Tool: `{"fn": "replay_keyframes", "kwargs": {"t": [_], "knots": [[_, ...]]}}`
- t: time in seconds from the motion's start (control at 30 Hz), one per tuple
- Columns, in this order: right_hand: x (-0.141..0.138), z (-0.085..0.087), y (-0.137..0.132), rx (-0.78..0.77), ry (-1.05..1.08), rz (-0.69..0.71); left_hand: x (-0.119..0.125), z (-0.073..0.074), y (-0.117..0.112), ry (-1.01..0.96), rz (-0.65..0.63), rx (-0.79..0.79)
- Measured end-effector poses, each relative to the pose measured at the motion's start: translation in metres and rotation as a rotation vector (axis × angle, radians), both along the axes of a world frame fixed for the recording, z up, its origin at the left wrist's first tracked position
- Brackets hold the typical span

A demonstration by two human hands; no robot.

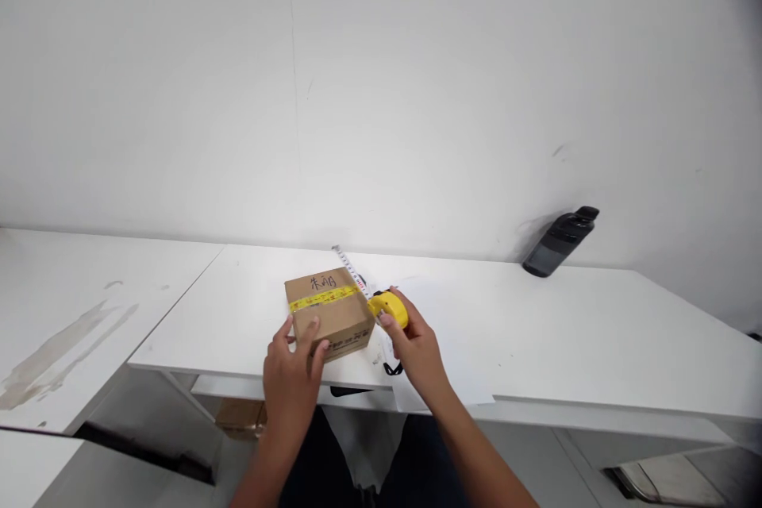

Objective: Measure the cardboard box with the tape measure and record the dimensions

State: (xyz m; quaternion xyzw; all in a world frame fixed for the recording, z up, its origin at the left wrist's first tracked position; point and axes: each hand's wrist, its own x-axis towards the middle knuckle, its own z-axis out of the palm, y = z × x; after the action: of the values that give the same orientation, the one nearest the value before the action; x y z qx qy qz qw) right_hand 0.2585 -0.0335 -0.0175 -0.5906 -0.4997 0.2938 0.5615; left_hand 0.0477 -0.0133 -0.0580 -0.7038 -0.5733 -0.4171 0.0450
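Observation:
A small brown cardboard box (327, 325) with yellow printed tape and handwriting on top sits on the white table. My left hand (294, 361) rests against its near left side, fingers spread over the top and front. In my right hand (413, 341) is a yellow tape measure (390, 308), held just off the box's right side. Its white blade (350, 266) is pulled out and runs along the box's right top edge, with the metal end hook past the far corner. A black wrist strap (393, 369) hangs below the case.
A black bottle (559, 242) leans on the table near the wall at the right. White paper (452, 373) lies under my right arm. Another cardboard box (241, 417) sits below the table. A stained white table (59, 333) adjoins at the left.

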Motion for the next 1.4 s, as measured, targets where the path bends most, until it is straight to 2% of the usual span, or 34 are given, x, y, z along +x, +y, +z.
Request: {"fn": "replay_keyframes", "kwargs": {"t": [0.13, 0.2, 0.33, 0.5, 0.6, 0.7, 0.8, 0.87, 0.97, 1.1, 1.2, 1.27, 1.33, 1.4], "knots": [[-0.021, 0.006, -0.001, 0.031, -0.316, -0.017, 0.021, -0.003, -0.009, 0.115, 0.030, 0.057], [-0.030, 0.006, -0.001, 0.051, -0.374, -0.002, 0.023, -0.003, -0.005, 0.122, 0.038, 0.057], [-0.040, 0.001, -0.005, 0.087, -0.360, 0.001, 0.018, -0.002, 0.001, 0.125, 0.037, 0.049], [-0.045, -0.005, -0.016, -0.002, -0.380, -0.001, 0.017, 0.000, -0.001, 0.118, 0.044, 0.036], [-0.038, -0.013, -0.025, -0.034, -0.260, 0.037, 0.010, 0.000, 0.003, 0.109, 0.054, 0.034], [-0.022, -0.024, -0.034, 0.016, -0.098, 0.005, -0.013, -0.003, 0.013, 0.046, 0.021, 0.029], [-0.003, -0.029, -0.035, 0.081, 0.111, -0.036, -0.050, -0.013, 0.023, -0.109, -0.123, 0.018], [0.006, -0.028, -0.031, 0.098, 0.258, 0.031, -0.074, -0.021, 0.025, -0.251, -0.194, -0.063], [0.012, -0.020, -0.015, 0.110, 0.363, 0.238, -0.100, -0.038, 0.019, -0.466, -0.114, -0.222], [-0.003, -0.005, 0.018, 0.049, 0.377, 0.463, -0.114, -0.067, 0.010, -0.596, 0.010, -0.384], [-0.021, 0.005, 0.041, -0.012, 0.442, 0.517, -0.118, -0.085, 0.010, -0.581, 0.041, -0.415], [-0.027, 0.007, 0.050, -0.009, 0.489, 0.495, -0.121, -0.091, 0.010, -0.501, 0.028, -0.371], [-0.021, 0.003, 0.051, 0.030, 0.503, 0.415, -0.124, -0.093, 0.007, -0.339, 0.002, -0.279], [0.001, -0.006, 0.047, 0.065, 0.473, 0.283, -0.125, -0.094, 0.001, -0.154, 0.000, -0.198]]}}
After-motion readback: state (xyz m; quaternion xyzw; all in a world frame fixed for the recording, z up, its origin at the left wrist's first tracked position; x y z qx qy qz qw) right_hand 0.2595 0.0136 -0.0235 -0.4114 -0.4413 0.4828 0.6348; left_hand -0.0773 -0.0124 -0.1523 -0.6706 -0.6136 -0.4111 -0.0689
